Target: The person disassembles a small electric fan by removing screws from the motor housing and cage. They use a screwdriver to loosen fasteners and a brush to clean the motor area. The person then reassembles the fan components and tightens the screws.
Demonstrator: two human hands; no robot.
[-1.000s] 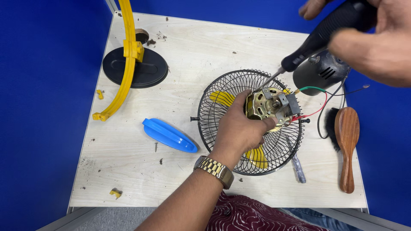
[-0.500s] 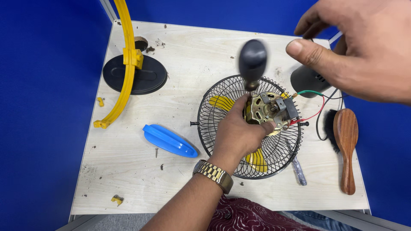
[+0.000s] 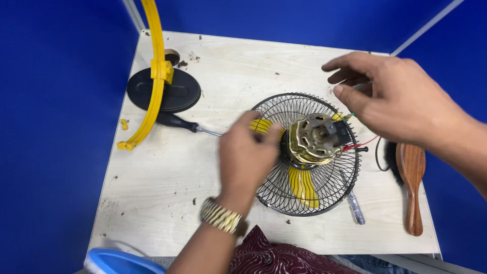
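Left hand [image 3: 248, 157] is out front with its back up, fingers [image 3: 251, 122] curled loosely down, holding nothing, watch on the wrist. Right hand [image 3: 390, 101] hovers higher, palm down, fingers spread, empty too.

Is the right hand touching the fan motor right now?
Apart. The head view shows the right hand open and hovering up and to the right of the motor, with bare black grille wires visible between fingertips and motor.

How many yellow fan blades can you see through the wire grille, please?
2. One yellow blade points toward the near table edge beneath the motor; another shows at the grille's left, beside the left hand. More may hide behind the motor.
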